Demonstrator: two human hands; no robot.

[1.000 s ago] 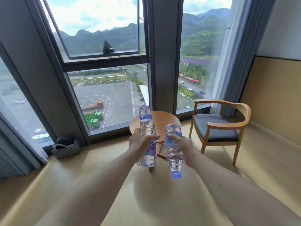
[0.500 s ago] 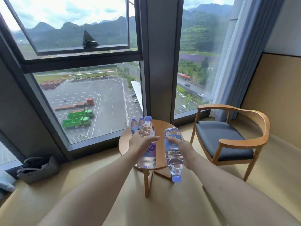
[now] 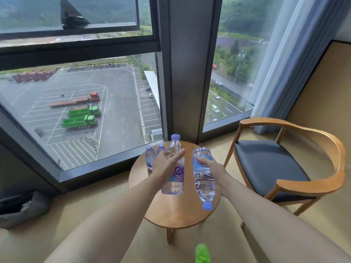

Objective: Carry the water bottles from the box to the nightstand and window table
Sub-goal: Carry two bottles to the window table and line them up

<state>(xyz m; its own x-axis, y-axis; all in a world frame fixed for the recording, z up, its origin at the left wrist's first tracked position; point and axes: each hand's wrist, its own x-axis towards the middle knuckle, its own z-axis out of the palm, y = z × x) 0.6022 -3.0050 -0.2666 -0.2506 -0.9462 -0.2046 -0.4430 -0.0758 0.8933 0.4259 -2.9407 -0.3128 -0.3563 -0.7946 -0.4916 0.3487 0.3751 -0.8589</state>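
Left hand (image 3: 167, 166) gripping upright bottle (image 3: 173, 173), label partly hidden, possibly airborne

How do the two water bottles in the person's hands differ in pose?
The bottle in the left hand stands upright, cap on top; the bottle in the right hand is upside down and tilted, cap pointing down towards the round table. The left bottle shows a purple label; the right bottle shows a blue one. Both are clear, full and blue-capped.

A wooden armchair (image 3: 288, 164) (dark seat cushion) stands beside a curtain (image 3: 281, 61); a grey bag (image 3: 20, 207) lies below the window (image 3: 79, 103).
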